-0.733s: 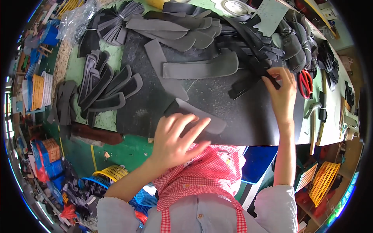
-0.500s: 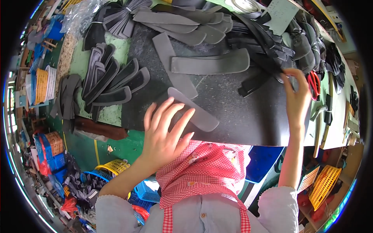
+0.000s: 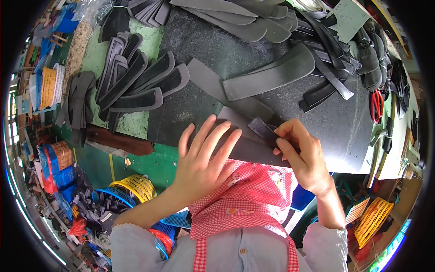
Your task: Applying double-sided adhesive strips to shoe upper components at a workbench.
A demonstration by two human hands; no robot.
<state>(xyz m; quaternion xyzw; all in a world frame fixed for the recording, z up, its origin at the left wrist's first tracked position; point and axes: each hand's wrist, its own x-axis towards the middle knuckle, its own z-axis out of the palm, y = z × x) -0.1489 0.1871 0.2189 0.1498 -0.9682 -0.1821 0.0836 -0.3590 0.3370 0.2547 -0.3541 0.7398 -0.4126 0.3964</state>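
Observation:
My right hand (image 3: 306, 158) pinches a short black strip (image 3: 262, 128) between thumb and fingers. The strip's free end lies over a grey rounded-end strip (image 3: 231, 116) near the front edge of the black work mat (image 3: 340, 129). Fingers spread, my left hand (image 3: 201, 158) rests its fingertips at that grey strip; its palm hides part of the mat's edge. Just beyond lie a long flat grey strip (image 3: 206, 81) and, partly across it, a curved grey piece (image 3: 272, 72). To their right, loose black strips (image 3: 317, 95) stick out from a dark pile (image 3: 333, 54).
Fanned, grey-edged dark pieces (image 3: 136, 86) lie at the left, more grey pieces (image 3: 244, 27) at the back. Red loop handles (image 3: 376, 106) and a hammer-like tool (image 3: 380, 143) are at the right edge. Yellow baskets (image 3: 138, 188) stand below table height.
My right hand has come from the dark pile back toward the front edge, bringing a black strip over the grey one. The left hand remains spread by the grey strip; the view has shifted slightly.

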